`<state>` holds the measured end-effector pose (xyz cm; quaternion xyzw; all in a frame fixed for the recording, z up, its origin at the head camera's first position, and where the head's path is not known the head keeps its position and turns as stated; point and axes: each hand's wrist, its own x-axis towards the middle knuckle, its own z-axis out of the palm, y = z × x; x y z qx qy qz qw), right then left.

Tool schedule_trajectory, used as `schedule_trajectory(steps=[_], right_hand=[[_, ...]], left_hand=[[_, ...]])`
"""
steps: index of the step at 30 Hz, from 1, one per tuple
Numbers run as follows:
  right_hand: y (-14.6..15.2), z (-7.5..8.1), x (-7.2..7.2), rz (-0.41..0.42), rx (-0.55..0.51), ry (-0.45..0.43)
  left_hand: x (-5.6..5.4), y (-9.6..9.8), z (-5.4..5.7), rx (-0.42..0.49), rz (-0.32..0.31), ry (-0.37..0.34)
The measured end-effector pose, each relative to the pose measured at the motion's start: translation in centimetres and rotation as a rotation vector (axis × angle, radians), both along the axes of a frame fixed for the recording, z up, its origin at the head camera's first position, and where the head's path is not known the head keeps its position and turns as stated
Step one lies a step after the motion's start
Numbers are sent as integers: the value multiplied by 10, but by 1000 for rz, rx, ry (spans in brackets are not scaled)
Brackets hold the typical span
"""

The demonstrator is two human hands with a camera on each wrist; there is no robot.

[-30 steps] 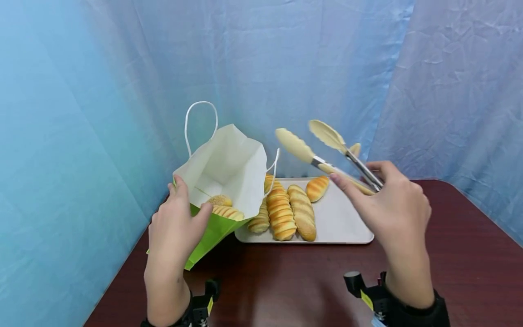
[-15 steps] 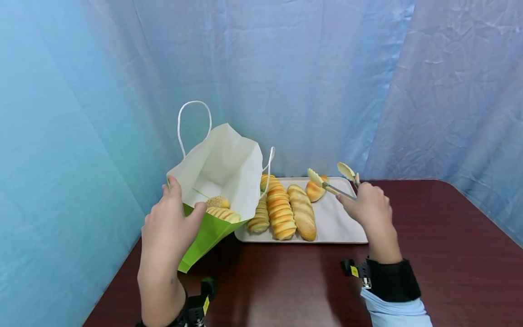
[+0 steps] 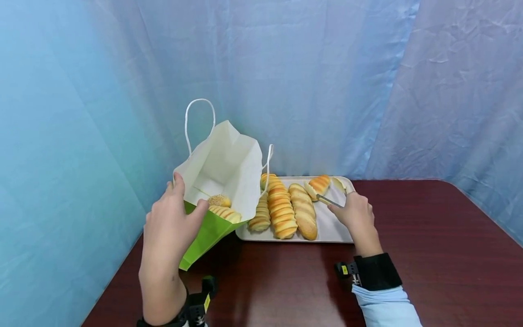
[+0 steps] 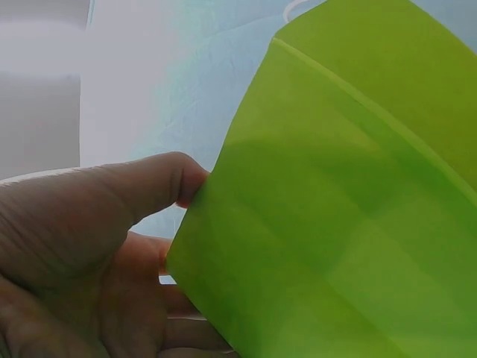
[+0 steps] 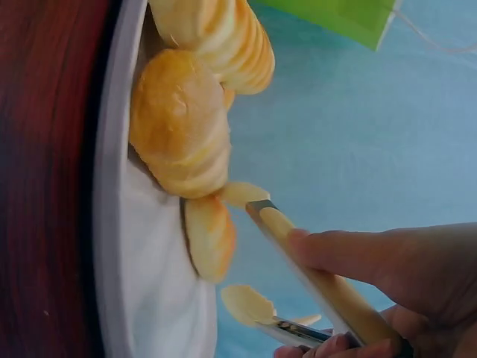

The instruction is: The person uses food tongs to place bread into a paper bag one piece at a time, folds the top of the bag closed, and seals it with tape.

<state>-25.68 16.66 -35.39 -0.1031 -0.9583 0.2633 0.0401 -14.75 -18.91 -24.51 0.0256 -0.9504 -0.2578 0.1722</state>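
**At the counter's left edge, a tilted bag; at the tray's far corner, tongs around a roll**

Nearest, the left hand (image 3: 171,222) curls over the rim of the green paper bag (image 3: 212,181), tipping its mouth toward the tray (image 3: 331,229) so it gapes; two rolls already lie inside. Beyond, the right hand (image 3: 356,213) grips the tongs (image 3: 328,200), whose spread tips straddle the small roll (image 3: 318,185) at the tray's far right corner, apparently not yet pinching it. Three long loaves (image 3: 286,209) lie beside the bag.

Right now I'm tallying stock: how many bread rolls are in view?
6: two in the green bag, at and; four on the tray, at. More may hide behind the bag.
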Motion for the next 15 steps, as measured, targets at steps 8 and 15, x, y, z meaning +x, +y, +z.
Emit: schedule_trajectory(steps=[8,15], right_hand=[[23,19,13,-17,61,-93],[33,24,15,-2,81,-140]], left_hand=[[0,-4,1,14,-13,-15],[1,-6,0,11,-28,-9]])
